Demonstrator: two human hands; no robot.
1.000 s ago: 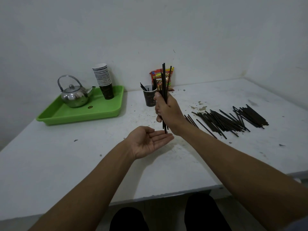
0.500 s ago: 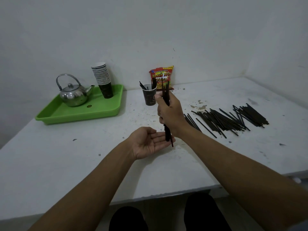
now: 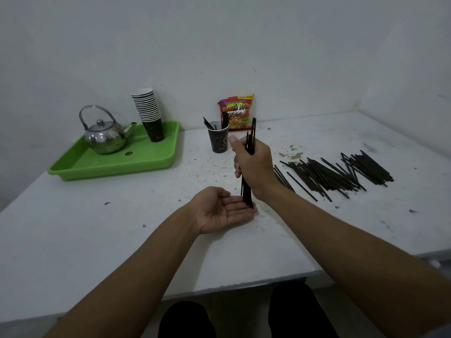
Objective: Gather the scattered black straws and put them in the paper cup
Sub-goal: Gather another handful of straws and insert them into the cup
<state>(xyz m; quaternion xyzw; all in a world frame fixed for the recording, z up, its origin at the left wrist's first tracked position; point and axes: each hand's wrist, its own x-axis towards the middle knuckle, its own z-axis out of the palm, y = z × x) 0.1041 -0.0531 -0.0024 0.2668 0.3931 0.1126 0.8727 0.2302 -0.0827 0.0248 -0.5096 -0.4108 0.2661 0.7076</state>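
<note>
Palm up and fingers spread flat, the left hand takes the lower ends of the straw bundle; the right hand, directly above it, is closed round that bundle, long axis near upright; beyond and just left of the right hand stands the paper cup, nearer than the loose straws lying on the counter off to its right.

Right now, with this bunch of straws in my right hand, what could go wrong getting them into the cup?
1. The bundle of straws is uneven, its lower ends resting on the open left hand; loose ones might slip from the right hand.
2. The paper cup is narrow, light and already holds straws, so pushing the bunch in could tip it.
</note>
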